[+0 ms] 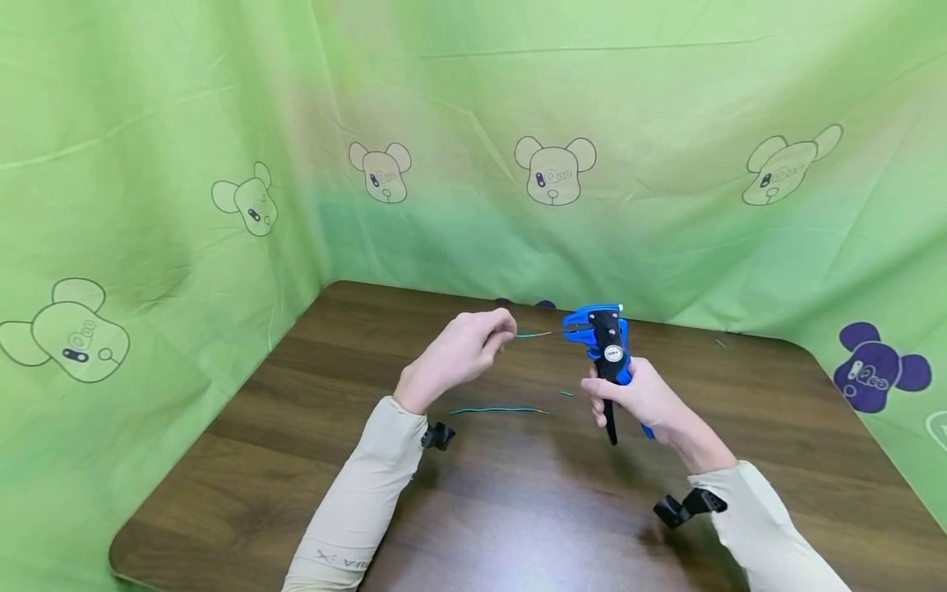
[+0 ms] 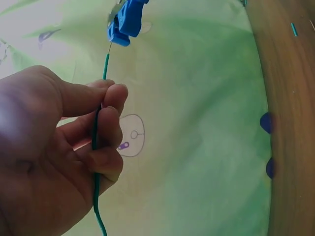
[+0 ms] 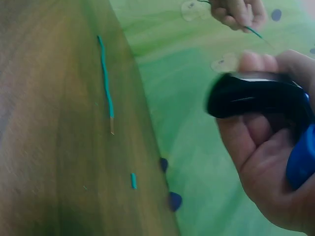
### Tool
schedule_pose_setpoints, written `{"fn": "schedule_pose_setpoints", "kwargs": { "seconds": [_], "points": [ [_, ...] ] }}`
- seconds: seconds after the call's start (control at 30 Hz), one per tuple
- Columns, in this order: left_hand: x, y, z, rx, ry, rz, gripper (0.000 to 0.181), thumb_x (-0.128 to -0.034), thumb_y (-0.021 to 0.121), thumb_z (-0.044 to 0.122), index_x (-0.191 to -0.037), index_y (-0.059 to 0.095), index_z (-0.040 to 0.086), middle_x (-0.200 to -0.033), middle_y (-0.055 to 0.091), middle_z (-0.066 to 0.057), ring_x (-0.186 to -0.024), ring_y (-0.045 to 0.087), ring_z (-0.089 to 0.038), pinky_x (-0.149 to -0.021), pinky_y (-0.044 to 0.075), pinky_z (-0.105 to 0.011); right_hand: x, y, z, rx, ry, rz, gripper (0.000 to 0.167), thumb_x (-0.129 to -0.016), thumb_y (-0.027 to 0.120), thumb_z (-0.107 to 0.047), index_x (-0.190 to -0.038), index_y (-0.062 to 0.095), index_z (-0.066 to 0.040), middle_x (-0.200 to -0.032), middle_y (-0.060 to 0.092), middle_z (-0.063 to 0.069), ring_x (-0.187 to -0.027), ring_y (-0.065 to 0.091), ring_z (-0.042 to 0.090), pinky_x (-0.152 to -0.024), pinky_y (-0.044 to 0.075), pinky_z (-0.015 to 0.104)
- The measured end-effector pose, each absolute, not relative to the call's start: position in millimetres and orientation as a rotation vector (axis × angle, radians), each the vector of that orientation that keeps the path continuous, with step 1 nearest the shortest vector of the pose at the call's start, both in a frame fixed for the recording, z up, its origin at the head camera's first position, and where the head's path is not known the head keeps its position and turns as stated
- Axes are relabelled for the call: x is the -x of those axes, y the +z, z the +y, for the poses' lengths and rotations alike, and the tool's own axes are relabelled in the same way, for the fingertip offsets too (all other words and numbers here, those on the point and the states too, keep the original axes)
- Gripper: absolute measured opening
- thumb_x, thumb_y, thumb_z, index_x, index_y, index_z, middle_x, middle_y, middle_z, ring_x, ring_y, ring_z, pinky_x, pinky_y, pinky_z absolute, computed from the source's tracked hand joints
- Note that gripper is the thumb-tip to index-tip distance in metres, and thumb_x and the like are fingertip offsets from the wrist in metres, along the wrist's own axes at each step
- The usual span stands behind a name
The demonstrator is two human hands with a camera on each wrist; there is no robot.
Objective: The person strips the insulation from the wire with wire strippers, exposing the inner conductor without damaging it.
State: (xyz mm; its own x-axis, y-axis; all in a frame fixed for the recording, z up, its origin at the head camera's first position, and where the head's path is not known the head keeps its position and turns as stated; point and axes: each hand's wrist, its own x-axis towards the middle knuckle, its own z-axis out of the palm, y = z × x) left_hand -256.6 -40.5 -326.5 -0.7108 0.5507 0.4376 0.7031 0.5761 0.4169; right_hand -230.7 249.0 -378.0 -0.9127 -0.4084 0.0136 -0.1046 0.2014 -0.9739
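Between thumb and fingertips my left hand (image 1: 466,349) pinches a green insulated wire (image 2: 96,162), its bare copper end pointing toward the tool. My right hand (image 1: 639,399) grips a blue and black wire stripper (image 1: 608,345) by its handles, held upright above the table. In the head view a small gap shows between the bare wire tip and the stripper's blue jaws, which stand apart. A second green wire (image 1: 499,409) with one bared copper end lies on the table below my hands. A short cut piece of green insulation (image 1: 566,393) lies to its right.
The brown wooden table (image 1: 296,427) has rounded corners. Another small green scrap (image 1: 720,343) lies near its back right edge. A green cloth backdrop (image 1: 459,230) with printed bear heads stands close behind the table and along both sides.
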Motion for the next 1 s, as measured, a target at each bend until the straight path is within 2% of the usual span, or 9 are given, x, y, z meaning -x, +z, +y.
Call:
{"fn": "schedule_pose_setpoints", "kwargs": {
  "seconds": [0.13,0.23,0.43,0.57,0.7,0.77,0.83,0.93,1.0],
  "points": [
    [260.2,-329.0,-40.9,1.011,-0.827,-2.594,0.010,-0.1014,0.053,0.014,-0.100,0.063,0.012,-0.082,0.066,-0.001,-0.070,0.056,-0.008,-0.067,0.046,-0.022,229.9,-373.1,253.6,0.487,-1.704,2.317,0.022,-0.095,0.065,-0.016,-0.096,0.052,0.001,-0.069,0.067,0.004,-0.063,0.070,0.028,-0.074,0.058,0.041],
    [262.9,-331.3,-41.3,0.990,-0.803,-2.642,0.010,-0.1021,0.051,0.013,-0.101,0.061,0.011,-0.083,0.066,-0.002,-0.070,0.057,-0.009,-0.068,0.047,-0.023,229.3,-369.9,255.2,0.514,-1.671,2.344,0.025,-0.095,0.065,-0.018,-0.101,0.053,0.003,-0.076,0.069,0.007,-0.071,0.072,0.030,-0.079,0.058,0.041],
    [267.3,-336.5,-42.5,0.950,-0.788,-2.722,0.008,-0.1018,0.050,0.010,-0.102,0.059,0.009,-0.086,0.065,-0.002,-0.072,0.057,-0.011,-0.070,0.047,-0.024,231.3,-366.6,259.4,0.541,-1.605,2.408,0.027,-0.098,0.061,-0.020,-0.108,0.053,0.004,-0.086,0.068,0.016,-0.078,0.072,0.027,-0.078,0.059,0.040],
    [270.5,-340.6,-42.5,0.957,-0.789,-2.747,0.007,-0.1014,0.050,0.009,-0.100,0.057,0.009,-0.089,0.066,-0.006,-0.073,0.055,-0.012,-0.069,0.045,-0.025,232.8,-364.3,265.7,0.539,-1.550,2.458,0.029,-0.100,0.057,-0.020,-0.114,0.051,0.005,-0.090,0.069,0.020,-0.081,0.072,0.025,-0.078,0.059,0.038],
    [274.3,-345.9,-42.4,0.959,-0.768,-2.752,0.006,-0.0999,0.052,0.008,-0.098,0.058,0.009,-0.088,0.066,-0.006,-0.074,0.054,-0.012,-0.070,0.045,-0.026,234.1,-361.0,272.3,0.527,-1.483,2.501,0.034,-0.102,0.053,-0.021,-0.121,0.047,0.006,-0.093,0.067,0.020,-0.083,0.070,0.021,-0.078,0.058,0.037],
    [276.7,-349.3,-42.4,0.952,-0.757,-2.756,0.006,-0.0991,0.054,0.008,-0.098,0.060,0.009,-0.085,0.064,-0.003,-0.074,0.055,-0.012,-0.071,0.046,-0.026,234.4,-359.5,275.7,0.525,-1.422,2.541,0.036,-0.103,0.050,-0.022,-0.124,0.044,0.006,-0.092,0.064,0.016,-0.082,0.067,0.017,-0.075,0.056,0.035],
    [279.5,-353.2,-42.6,0.944,-0.745,-2.762,0.005,-0.0986,0.056,0.010,-0.098,0.061,0.009,-0.085,0.063,-0.001,-0.076,0.055,-0.013,-0.073,0.047,-0.027,234.7,-358.8,278.6,0.510,-1.351,2.592,0.033,-0.103,0.051,-0.025,-0.121,0.045,0.003,-0.088,0.061,0.011,-0.077,0.061,0.012,-0.069,0.052,0.031],
    [283.7,-359.7,-43.5,0.932,-0.732,-2.782,0.005,-0.0988,0.057,0.012,-0.098,0.061,0.010,-0.086,0.063,0.000,-0.079,0.056,-0.013,-0.075,0.047,-0.027,235.6,-359.7,282.3,0.478,-1.233,2.679,0.030,-0.101,0.056,-0.028,-0.114,0.048,-0.003,-0.078,0.049,0.001,-0.067,0.048,0.010,-0.060,0.041,0.027],
    [286.5,-363.8,-44.3,0.922,-0.720,-2.792,0.005,-0.0988,0.057,0.013,-0.097,0.061,0.010,-0.087,0.063,0.000,-0.080,0.056,-0.013,-0.076,0.047,-0.027,236.3,-361.2,284.2,0.458,-1.171,2.730,0.029,-0.097,0.062,-0.030,-0.109,0.050,-0.007,-0.076,0.045,0.000,-0.065,0.042,0.011,-0.058,0.034,0.027]
  ]
}}
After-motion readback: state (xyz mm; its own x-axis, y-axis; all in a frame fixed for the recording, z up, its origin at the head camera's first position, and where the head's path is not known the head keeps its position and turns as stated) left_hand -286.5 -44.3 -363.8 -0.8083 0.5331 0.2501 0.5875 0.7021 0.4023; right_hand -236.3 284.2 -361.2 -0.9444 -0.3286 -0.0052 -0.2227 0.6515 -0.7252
